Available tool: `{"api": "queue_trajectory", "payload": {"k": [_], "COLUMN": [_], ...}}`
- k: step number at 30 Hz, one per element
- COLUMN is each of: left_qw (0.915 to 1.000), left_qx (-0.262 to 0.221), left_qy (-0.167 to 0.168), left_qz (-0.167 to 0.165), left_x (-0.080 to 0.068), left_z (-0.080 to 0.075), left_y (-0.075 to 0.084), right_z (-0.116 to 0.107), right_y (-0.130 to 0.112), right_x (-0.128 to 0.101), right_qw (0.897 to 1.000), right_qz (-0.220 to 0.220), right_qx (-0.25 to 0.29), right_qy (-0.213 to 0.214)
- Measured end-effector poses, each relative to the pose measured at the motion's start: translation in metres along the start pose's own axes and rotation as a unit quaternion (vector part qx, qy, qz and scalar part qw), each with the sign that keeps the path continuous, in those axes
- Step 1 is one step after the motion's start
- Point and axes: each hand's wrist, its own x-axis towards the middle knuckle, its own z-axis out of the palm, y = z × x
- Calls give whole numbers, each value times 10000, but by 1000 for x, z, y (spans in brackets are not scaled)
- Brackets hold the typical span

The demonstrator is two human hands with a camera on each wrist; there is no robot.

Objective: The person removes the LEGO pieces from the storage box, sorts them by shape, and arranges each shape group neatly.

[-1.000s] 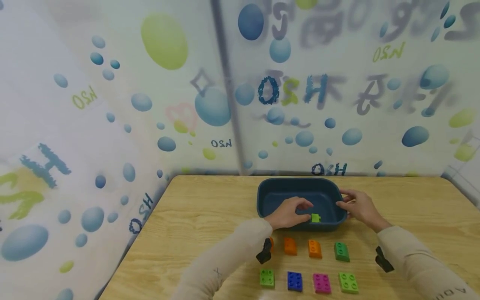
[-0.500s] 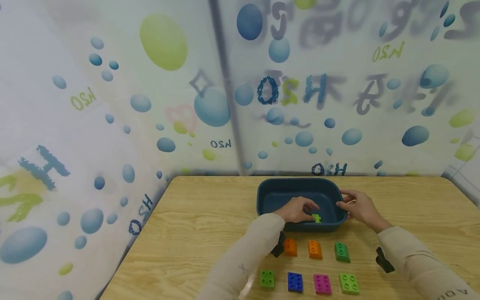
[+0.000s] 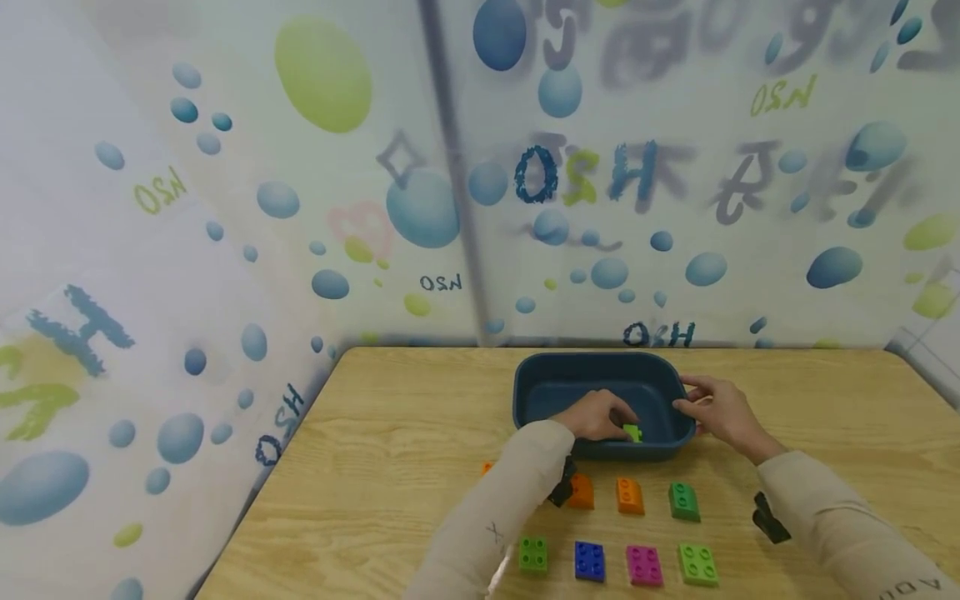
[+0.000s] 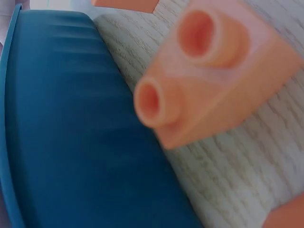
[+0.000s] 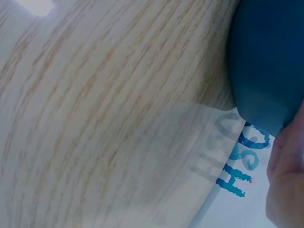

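Note:
A dark blue plastic bin (image 3: 540,433) stands at the back of the table in the head view. Inside it, near the front right, my left hand (image 3: 596,415) pinches a small lime green toy brick (image 3: 633,432) between thumb and fingers. My right hand (image 3: 723,417) grips the bin's right end, thumb at the rim. The left wrist view shows the bin's outer wall (image 4: 90,123) and a close orange brick (image 4: 223,80), but not the left hand's fingers. Part of the right hand (image 5: 287,175) appears against the bin (image 5: 270,57) in the right wrist view.
In front of the bin lie an orange brick (image 3: 629,497), a darker orange one (image 3: 581,492) and a green one (image 3: 683,502). A nearer row has lime (image 3: 533,554), blue (image 3: 589,562), pink (image 3: 644,566) and light green (image 3: 697,565) bricks. A patterned wall (image 3: 600,250) stands behind.
My left hand has moved right inside the bin and its fingers have closed on the lime green brick. The right hand keeps its hold on the bin.

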Motion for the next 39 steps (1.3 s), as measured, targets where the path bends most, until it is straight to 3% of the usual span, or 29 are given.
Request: {"api": "queue_trajectory", "payload": {"k": [18,26,30,39], "left_qw": [10000,9996,9994,9973], "left_qx": [-38,268,340,-204], "left_qy": [-53,-115,71,708], "left_qz": [60,-52,-23,65], "left_x": [2,2,1,-8], "left_z": [0,3,2,-11], "left_y": [-5,-5,-7,-8], "right_z": [-1,0,1,1], "right_y": [-2,-3,-4,-3], "right_x": [0,0,0,-1], "right_qw": [9999,9999,9999,9999], "right_qz": [57,9,38,45], "right_qx": [-117,-138,-123,-96], "right_qy": [7,-29,-43,-25]}}
